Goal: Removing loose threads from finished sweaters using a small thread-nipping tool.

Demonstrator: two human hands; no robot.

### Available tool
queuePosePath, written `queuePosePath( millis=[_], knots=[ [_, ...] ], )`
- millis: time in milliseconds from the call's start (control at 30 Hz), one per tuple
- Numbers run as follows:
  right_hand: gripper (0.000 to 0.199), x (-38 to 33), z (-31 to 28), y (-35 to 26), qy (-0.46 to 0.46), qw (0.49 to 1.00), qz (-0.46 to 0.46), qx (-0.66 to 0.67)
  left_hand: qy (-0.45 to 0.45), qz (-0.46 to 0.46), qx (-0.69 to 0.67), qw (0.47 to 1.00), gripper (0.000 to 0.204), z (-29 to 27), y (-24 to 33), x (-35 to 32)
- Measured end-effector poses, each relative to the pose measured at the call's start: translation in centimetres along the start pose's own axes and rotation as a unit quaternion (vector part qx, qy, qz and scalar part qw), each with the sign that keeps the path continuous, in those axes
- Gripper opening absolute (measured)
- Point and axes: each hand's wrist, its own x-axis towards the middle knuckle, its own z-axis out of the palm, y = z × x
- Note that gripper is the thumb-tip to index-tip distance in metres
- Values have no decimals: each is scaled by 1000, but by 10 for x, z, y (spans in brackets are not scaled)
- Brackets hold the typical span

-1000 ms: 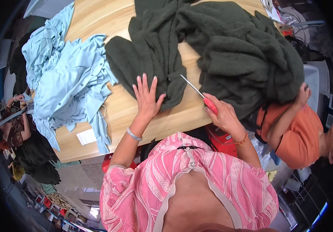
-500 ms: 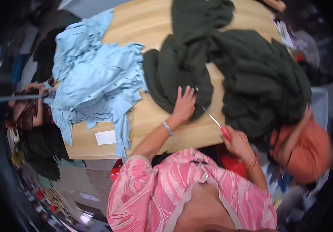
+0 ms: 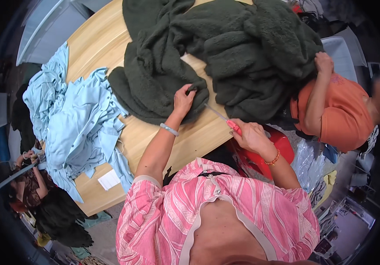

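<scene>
Left hand (image 3: pixel 183 99) has shifted from flat to pinching the dark green fleece (image 3: pixel 163 75) edge; right hand (image 3: pixel 251 136) grip closed on red-handled blade (image 3: pixel 221 118); keep fabric taut on surface (image 3: pixel 190 137)

Dark green garment (image 3: pixel 225 57): thick, matt fleece with a rough, nubby pile, pinched by the left hand (image 3: pixel 184 99). Tool (image 3: pixel 223 118) in the right hand (image 3: pixel 251 136): thin, bright metal shaft with a glossy red plastic handle. Table (image 3: pixel 190 137): smooth, pale wood with a satin sheen. Light blue garments (image 3: pixel 73 128): thin, smooth, matt woven cloth. White slip (image 3: pixel 109 179): flat matt paper.
</scene>
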Motion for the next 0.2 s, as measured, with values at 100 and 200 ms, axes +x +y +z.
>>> queuePosePath(
  millis=[100,200],
  knots=[
    [35,-5,-10,-5,-24,999,-7,22,3,52,29,998,25,0,-3,-6],
    [50,4,-17,4,-7,998,50,35,-42,-30,-14,999,33,-5,0,-9]
  ],
)
